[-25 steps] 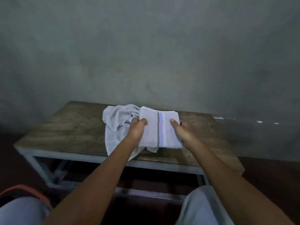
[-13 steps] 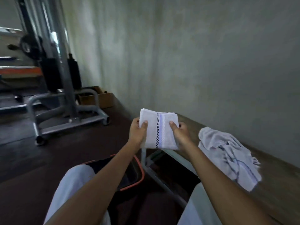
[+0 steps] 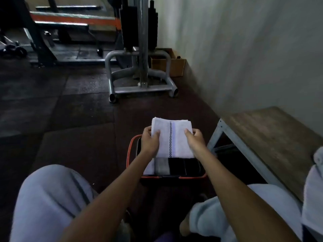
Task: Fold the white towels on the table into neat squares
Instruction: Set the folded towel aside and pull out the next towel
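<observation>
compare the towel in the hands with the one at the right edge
The held towel is folded into a flat square; the table towel lies rumpled. The left hand and right hand grip the held towel over the basket; no hand touches the table towel. Both are white.

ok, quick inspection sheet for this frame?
Surface: wooden table on a metal frame, at right.
Job's things: folded towel held above the basket; loose towel at the frame's right edge.
Clutter: basket on the floor, folded cloth inside.
Hands: left hand and right hand each grip a side of the folded towel.
Cables: nothing seen.
Surroundings: gym machine, cardboard box.
</observation>
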A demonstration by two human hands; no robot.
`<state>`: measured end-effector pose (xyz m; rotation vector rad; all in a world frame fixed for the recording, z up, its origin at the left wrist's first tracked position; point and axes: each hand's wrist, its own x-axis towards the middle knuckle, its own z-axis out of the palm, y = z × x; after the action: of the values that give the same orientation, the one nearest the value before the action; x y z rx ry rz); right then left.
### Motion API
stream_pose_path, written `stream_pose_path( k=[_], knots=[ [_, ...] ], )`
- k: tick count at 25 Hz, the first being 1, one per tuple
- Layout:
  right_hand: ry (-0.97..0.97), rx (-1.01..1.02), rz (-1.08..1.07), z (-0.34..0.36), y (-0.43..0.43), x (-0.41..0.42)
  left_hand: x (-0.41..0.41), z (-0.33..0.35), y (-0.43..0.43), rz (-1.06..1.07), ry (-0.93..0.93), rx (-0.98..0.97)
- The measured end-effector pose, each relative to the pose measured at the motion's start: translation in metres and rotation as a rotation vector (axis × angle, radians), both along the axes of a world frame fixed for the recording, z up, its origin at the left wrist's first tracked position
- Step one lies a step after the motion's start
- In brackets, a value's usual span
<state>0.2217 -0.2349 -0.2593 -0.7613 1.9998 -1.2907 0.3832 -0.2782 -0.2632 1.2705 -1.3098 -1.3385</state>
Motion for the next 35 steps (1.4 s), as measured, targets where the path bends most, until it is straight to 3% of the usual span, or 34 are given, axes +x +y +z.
stream_pose_path(
  k=[6,12,18,22,23,26,28,31,35],
  knots=[
    [-0.149,0.232,0.031,-0.135,-0.067,-0.003,-0.001,-0.124,-0.066,0.034,-0.204,0.187],
    [-0.253,0.399,0.034,-0.254,-0.115,-0.009,-0.022,-0.236,-0.109,0.046,-0.344,0.515],
    [-0.249,0.458,0.030,-0.320,-0.125,-0.004,-0.034,-0.297,-0.120,0.100,-0.537,0.462],
    [-0.053,0.376,0.122,-0.324,-0.122,-0.009,-0.032,-0.307,-0.123,0.090,-0.537,0.397],
    [0.093,0.354,0.166,-0.322,-0.120,-0.011,-0.032,-0.305,-0.121,0.079,-0.528,0.344],
    [0.854,0.255,0.399,-0.325,-0.117,-0.014,-0.032,-0.303,-0.116,-0.035,-0.630,0.078],
    [1.107,0.235,0.625,-0.332,-0.120,-0.008,-0.031,-0.310,-0.119,-0.252,-0.835,-0.015],
    [1.100,0.492,0.822,-0.339,-0.122,-0.003,-0.029,-0.324,-0.123,-0.484,-1.060,0.100],
    [0.902,0.719,0.887,-0.347,-0.127,-0.011,-0.032,-0.335,-0.123,-0.557,-1.119,0.136]
  ],
)
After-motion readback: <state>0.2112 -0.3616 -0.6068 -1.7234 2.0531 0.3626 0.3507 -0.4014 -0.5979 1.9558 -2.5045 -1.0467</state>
